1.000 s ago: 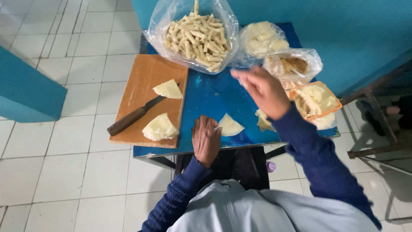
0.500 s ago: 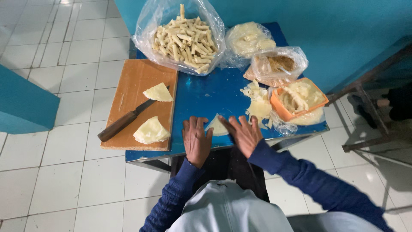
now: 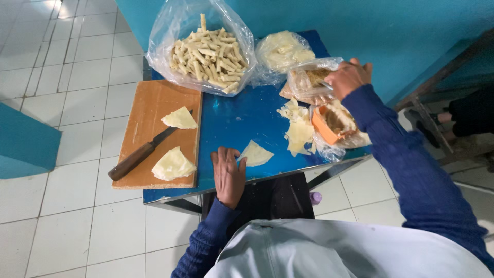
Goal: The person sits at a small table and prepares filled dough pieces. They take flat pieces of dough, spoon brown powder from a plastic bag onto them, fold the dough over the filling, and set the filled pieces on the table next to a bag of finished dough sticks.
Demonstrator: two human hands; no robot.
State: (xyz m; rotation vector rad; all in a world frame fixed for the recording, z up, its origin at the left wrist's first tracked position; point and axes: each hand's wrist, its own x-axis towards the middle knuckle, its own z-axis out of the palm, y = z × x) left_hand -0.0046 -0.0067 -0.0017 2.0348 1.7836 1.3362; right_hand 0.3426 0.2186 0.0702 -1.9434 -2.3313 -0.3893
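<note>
Head view looks straight down on a small blue table [image 3: 231, 121] set on white floor tiles beside a blue wall. On the left part of the table lies a wooden cutting board [image 3: 149, 110] carrying two folded pale wrapper stacks, one far [image 3: 179, 118] and one near [image 3: 173, 164], with a wooden-handled knife [image 3: 140, 155] lying slantwise between them. At the far edge sits a large clear bag of rolled pastry sticks [image 3: 206, 51], and just right of it a smaller bag of pale sheets [image 3: 283, 50]. A loose heap of torn wrapper pieces [image 3: 297, 126] lies in the middle right, touching an orange tub in plastic [image 3: 332, 123]. Farther back stands a clear bag of filling [image 3: 309, 80].

Left hand [image 3: 229, 175] rests flat on the near edge of the table, fingers spread and together pointing away, its fingertips just touching the near corner of a triangular wrapper [image 3: 256, 153] that lies on the blue surface. It pins rather than grasps.

Right hand [image 3: 349, 77] reaches across to the far right, over the tub, and is curled at the mouth of the bag of filling, fingers bent inward against the plastic. Whether it pinches anything inside is hidden by the knuckles and I cannot tell. The blue sleeve crosses above the tub and hides its right side.
</note>
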